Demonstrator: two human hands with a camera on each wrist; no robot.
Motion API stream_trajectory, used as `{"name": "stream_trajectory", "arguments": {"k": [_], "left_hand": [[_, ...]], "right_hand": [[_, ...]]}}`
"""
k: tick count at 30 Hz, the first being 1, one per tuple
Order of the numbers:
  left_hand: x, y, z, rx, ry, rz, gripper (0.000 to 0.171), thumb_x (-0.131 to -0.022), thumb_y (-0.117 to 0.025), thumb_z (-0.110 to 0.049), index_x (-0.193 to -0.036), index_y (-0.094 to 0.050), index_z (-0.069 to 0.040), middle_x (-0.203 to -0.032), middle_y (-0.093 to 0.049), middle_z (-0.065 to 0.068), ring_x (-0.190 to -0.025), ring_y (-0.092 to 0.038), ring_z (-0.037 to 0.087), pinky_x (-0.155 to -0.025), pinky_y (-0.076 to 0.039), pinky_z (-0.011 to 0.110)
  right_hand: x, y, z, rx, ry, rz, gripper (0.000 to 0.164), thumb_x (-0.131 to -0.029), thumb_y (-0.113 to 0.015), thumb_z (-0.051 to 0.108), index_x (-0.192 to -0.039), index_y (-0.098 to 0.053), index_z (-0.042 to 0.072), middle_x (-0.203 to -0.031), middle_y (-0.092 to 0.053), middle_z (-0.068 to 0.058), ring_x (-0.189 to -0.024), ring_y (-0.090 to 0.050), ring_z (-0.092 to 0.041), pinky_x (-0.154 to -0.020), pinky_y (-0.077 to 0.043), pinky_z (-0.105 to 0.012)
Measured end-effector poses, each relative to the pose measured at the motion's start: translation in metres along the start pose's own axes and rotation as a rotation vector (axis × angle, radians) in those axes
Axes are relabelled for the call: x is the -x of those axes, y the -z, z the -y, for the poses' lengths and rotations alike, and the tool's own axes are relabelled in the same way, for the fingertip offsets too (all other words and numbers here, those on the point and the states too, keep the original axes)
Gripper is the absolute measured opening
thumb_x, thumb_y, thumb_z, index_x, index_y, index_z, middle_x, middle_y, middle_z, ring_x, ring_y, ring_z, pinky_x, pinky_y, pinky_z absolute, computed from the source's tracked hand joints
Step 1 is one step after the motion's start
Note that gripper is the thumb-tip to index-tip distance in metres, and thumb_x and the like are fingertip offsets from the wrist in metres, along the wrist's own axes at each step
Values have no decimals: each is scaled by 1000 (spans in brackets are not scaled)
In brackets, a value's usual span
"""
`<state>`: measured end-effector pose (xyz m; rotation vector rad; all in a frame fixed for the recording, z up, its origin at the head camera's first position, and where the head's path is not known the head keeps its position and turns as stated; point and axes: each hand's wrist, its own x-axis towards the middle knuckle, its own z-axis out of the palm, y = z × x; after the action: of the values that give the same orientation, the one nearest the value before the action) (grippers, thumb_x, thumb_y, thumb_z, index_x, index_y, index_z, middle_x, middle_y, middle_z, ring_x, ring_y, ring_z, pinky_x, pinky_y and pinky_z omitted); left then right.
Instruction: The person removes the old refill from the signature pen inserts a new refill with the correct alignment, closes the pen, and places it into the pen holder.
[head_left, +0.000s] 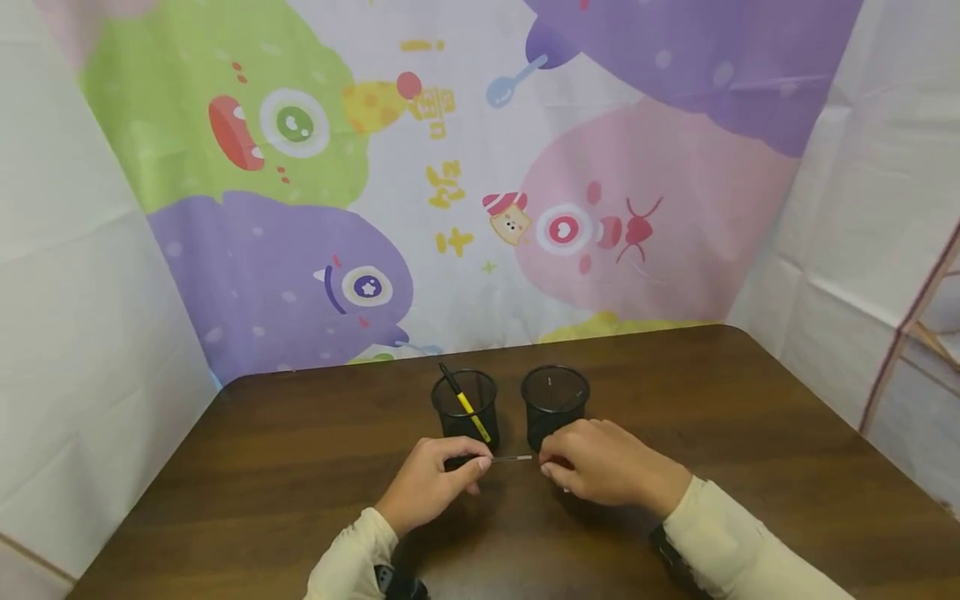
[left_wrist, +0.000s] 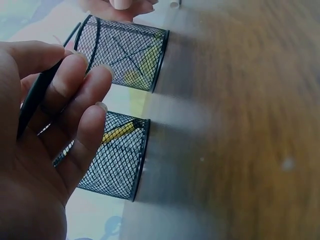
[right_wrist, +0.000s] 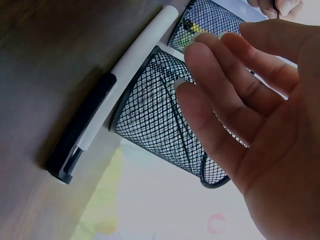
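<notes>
My left hand [head_left: 438,479] pinches a slim black tapered tool [left_wrist: 39,92] between thumb and fingers. Its thin shaft [head_left: 510,457], pale at the end, points right toward my right hand [head_left: 600,462]. The right hand's fingers are loosely curled near that tip, with nothing visible in them. Just behind the right hand stands a black mesh pen holder [right_wrist: 155,107], thin dark sticks showing through its mesh. A second mesh pen holder [head_left: 442,423], behind the left hand, has a yellow-and-black pen [head_left: 467,404] leaning in it. A white-and-black pen-like object [right_wrist: 125,65] lies in front of the right holder.
Both holders stand on a dark brown wooden table [head_left: 300,467]. A cartoon-printed backdrop [head_left: 465,292] rises behind its far edge, with white cloth walls [head_left: 90,275] at the sides. Each wrist wears a dark strap below a cream sleeve [head_left: 720,533].
</notes>
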<state>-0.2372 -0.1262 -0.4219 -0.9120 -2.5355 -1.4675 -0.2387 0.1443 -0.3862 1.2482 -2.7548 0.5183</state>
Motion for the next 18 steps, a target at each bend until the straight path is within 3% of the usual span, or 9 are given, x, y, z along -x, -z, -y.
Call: {"name": "stream_trajectory", "arguments": {"k": [6, 14, 18], "left_hand": [[1, 4, -3, 4, 5, 19, 13, -99, -67, -23, -104, -75, -14, -86, -73, 1, -64, -67, 10, -74, -53, 31], [4, 4, -25, 12, 21, 33, 12, -98, -66, -10, -104, -75, -6, -83, -72, 10, -64, -67, 16, -71, -52, 34], [4, 4, -30, 18, 17, 30, 10, -98, -66, -10, -102, -74, -9, -76, -70, 10, -64, -67, 19, -72, -52, 34]], "right_hand": [[-3, -1, 2, 26, 24, -44, 9, -98, -65, 20, -94, -73, 17, -85, -65, 17, -65, -53, 4, -60, -49, -25], [-1, -4, 4, 0, 48, -114, 8, -98, -66, 19, -101, -73, 15, -85, -65, 16, -63, -51, 4, -58, -47, -22], [-3, -3, 6, -14, 55, -131, 8, -97, -67, 17, -103, -73, 15, -85, -64, 15, -66, -53, 4, -60, -48, -22]]}}
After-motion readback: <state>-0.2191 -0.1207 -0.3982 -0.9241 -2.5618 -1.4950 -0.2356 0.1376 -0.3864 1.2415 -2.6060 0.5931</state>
